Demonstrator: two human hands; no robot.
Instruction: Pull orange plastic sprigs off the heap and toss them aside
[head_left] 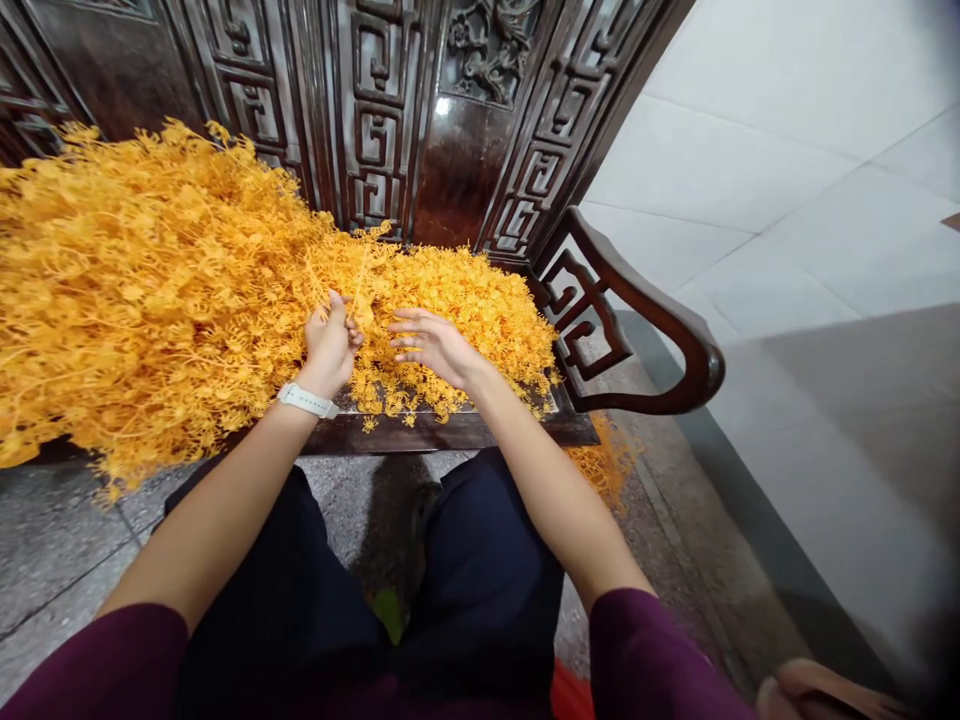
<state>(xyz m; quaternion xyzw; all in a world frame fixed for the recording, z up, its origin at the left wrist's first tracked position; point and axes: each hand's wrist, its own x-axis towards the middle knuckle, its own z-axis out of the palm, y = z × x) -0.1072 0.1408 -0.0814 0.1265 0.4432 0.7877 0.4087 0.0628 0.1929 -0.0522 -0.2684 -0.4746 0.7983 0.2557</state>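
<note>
A large heap of yellow, artificial-looking plant sprigs [165, 260] covers the left of the dark wooden bench seat. Beside it, a lower pile of yellow sprig pieces [480, 295] spreads over the right end. My left hand [332, 335], with a pale watch band at the wrist, is closed in front of the heap. A yellow sprig [364, 265] rises from its fingers, its lower end hidden by them. Just to the right, my right hand [431, 343] is held over the lower pile with its fingers apart and nothing in them.
The bench's carved backrest [461, 175] rises behind the piles, and a curved armrest [686, 350] bounds the right end. More yellow bits [604, 465] lie below the armrest. A white tiled wall [787, 190] stands to the right. Something red [571, 692] shows at the bottom.
</note>
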